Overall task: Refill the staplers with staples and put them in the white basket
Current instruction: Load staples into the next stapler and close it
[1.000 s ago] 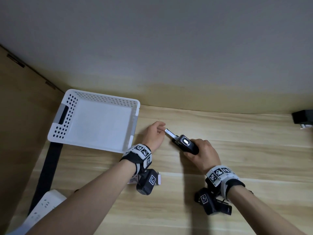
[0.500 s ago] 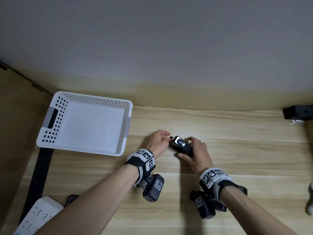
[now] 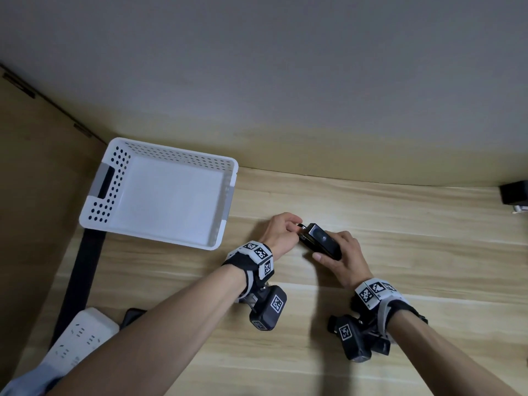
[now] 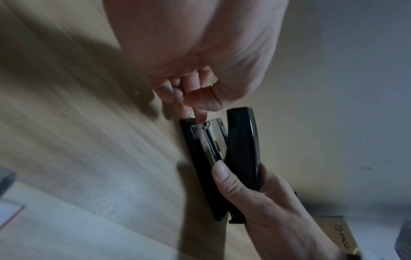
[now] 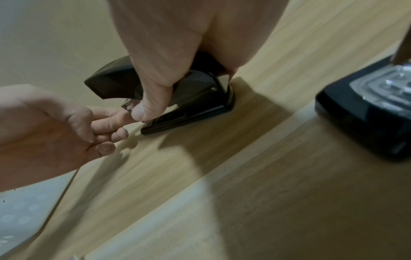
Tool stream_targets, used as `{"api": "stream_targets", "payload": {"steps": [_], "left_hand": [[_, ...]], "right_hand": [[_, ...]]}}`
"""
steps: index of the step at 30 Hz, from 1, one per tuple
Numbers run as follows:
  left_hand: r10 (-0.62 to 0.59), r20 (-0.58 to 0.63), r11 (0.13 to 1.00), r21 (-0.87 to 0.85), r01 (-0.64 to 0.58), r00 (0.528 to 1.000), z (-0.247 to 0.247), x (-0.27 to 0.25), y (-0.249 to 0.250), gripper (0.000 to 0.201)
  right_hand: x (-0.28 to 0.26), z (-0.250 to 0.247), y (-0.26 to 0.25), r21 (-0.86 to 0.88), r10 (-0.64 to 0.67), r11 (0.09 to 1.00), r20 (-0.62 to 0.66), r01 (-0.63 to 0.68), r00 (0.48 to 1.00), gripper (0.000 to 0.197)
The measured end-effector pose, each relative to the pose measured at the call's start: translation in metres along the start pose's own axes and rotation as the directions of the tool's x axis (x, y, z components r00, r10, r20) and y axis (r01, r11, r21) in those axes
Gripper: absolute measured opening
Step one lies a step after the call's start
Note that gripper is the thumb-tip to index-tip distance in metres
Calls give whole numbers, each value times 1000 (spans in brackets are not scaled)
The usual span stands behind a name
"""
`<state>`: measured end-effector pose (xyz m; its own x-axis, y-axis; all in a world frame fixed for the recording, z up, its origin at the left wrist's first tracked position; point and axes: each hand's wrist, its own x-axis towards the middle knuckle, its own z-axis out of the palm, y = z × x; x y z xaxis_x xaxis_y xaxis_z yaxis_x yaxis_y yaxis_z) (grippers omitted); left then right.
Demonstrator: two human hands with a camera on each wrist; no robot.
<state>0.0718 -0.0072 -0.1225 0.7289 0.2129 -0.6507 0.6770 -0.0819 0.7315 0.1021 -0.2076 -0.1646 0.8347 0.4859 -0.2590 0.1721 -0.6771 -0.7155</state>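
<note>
Glossy black plastic stapler (image 3: 321,240) with silvery metal staple channel (image 4: 211,139). White perforated plastic basket (image 3: 113,178), grey handle strip. Pale wood-grain table (image 3: 400,252). Black-and-white checker-marked wristbands (image 3: 258,254).

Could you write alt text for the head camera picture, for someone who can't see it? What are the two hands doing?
A person's right hand holds a black stapler on a wooden desk while the left hand works with curled fingers at the stapler's front end. A white basket with nothing in it sits to the left against the wall, and a white power strip lies near the desk's front corner.
</note>
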Motion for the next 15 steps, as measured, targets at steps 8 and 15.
{"api": "stream_targets", "payload": {"steps": [8, 15], "left_hand": [[21, 25, 1000, -23, -20, 999, 1, 0, -1, 53], [77, 0, 996, 33, -77, 997, -17, 3, 1, 57]], "right_hand": [[2, -3, -1, -55, 5, 999, 27, -4, 1000, 59], [0, -3, -1, -109, 52, 993, -12, -53, 999, 54]]}}
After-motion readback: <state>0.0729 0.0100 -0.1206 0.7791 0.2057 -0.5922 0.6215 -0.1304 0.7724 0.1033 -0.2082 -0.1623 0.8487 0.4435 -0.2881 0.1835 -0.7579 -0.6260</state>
